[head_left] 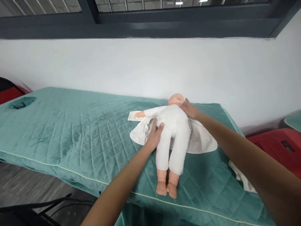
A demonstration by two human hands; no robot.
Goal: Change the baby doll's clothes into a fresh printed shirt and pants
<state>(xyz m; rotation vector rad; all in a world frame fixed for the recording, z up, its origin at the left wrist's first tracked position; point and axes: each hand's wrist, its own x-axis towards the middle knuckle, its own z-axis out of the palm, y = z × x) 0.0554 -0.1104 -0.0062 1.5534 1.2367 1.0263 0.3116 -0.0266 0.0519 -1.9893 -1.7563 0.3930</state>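
Note:
A baby doll (175, 121) with a white cloth body lies on its back on a green quilted bed cover (94, 135), its feet toward me. Under it a white baby garment (202, 139) is spread out to both sides. The doll's arm on the left reaches out over the garment's sleeve. My left hand (155, 135) rests against the doll's side at the hip, thumb and fingers apart. At the doll's shoulder, beside its head, my right hand (190, 110) touches it with the fingers spread. The doll's other arm is hidden.
A white wall (105, 66) rises behind the bed, below a dark window frame (183, 26). At the right stands a red plastic chair (279, 146); a pale folded cloth (243, 179) lies near the bed's right side. The cover has a hole (23, 102) at the far left.

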